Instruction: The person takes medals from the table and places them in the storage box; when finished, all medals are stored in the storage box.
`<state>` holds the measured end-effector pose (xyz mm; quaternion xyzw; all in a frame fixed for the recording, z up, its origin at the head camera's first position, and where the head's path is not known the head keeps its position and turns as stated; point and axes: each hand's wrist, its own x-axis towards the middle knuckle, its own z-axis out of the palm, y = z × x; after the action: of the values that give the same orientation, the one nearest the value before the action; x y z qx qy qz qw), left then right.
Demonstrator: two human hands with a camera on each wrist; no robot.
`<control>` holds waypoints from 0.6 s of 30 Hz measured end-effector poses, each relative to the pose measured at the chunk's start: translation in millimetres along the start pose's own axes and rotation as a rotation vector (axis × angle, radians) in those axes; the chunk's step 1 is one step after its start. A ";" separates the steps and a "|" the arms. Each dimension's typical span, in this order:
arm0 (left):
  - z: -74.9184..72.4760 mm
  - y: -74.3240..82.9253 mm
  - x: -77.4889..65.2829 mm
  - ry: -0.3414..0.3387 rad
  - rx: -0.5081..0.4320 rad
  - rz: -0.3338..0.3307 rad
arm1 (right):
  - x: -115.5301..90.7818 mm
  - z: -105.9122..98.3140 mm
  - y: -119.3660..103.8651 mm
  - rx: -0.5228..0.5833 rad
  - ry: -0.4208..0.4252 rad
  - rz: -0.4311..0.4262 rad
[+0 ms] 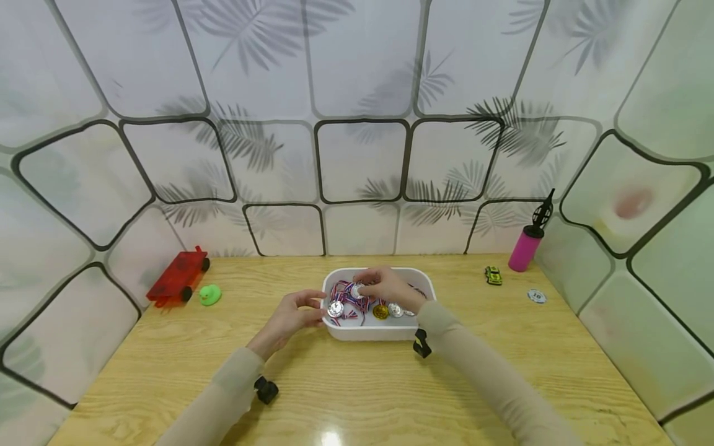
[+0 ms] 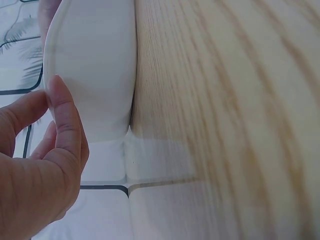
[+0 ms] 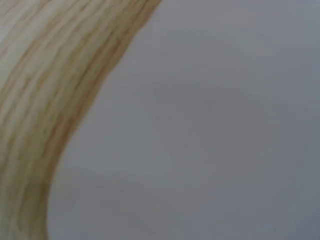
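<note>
A white plastic bin stands on the wooden table, with medals on striped ribbons inside it. My left hand pinches the bin's left rim between thumb and fingertips, which the left wrist view shows from close by. Over the bin, my right hand holds a silver medal by its edge. Another silver medal lies at the bin's left end. A gold medal and a silver medal lie near the front wall. The right wrist view shows just the blurred bin wall and some table.
At the left are a red toy cart and a green rubber duck. A small toy car, a poker chip and a pink hand pump with a black top stand at the right. A patterned curtain backs the table.
</note>
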<state>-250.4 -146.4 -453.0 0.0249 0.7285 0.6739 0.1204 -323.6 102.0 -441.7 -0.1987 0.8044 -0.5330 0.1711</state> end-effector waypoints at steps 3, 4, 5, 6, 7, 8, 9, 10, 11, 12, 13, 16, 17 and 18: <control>-0.5 -0.3 0.2 -0.003 0.003 -0.002 | 2.3 2.5 1.9 -0.035 0.001 0.005; -0.6 -0.3 0.3 -0.004 0.003 -0.001 | 2.7 2.8 2.4 -0.049 0.001 0.006; -0.7 -0.5 0.6 -0.004 0.004 0.000 | 3.0 3.0 2.8 -0.064 0.000 0.011; -0.8 -0.8 0.9 -0.004 0.005 0.001 | 2.7 3.2 2.8 -0.077 -0.005 0.018; -1.0 -1.0 1.2 -0.005 0.007 0.002 | 2.4 3.4 2.7 -0.090 -0.010 0.028; -0.9 -0.9 1.2 -0.004 0.009 0.003 | 2.0 3.6 2.2 -0.100 -0.017 0.040; -1.0 -1.2 1.6 -0.004 0.010 0.004 | 1.5 4.0 1.5 -0.118 -0.025 0.053; -0.9 -1.0 1.6 -0.003 0.013 0.006 | 1.0 4.4 0.7 -0.136 -0.033 0.067; -0.8 -0.8 1.6 -0.001 0.015 0.004 | 0.5 4.8 -0.2 -0.149 -0.045 0.076; -0.8 -0.6 1.5 0.001 0.014 0.004 | 0.3 5.2 -0.5 -0.160 -0.055 0.081; -0.6 -0.3 1.2 0.003 0.014 0.003 | 0.0 5.9 -1.2 -0.170 -0.062 0.086; -0.6 -0.4 0.6 0.004 0.013 0.006 | -0.4 7.4 -1.9 -0.201 -0.077 0.085; -0.6 -0.6 0.4 0.004 0.011 0.005 | -0.2 7.6 -1.3 -0.213 -0.079 0.083; -0.7 -0.9 0.4 0.001 0.012 0.008 | -0.1 7.9 -0.9 -0.228 -0.079 0.084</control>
<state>-250.8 -147.1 -453.9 0.0281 0.7325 0.6700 0.1172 -319.5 95.5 -443.8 -0.2038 0.8600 -0.4224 0.2013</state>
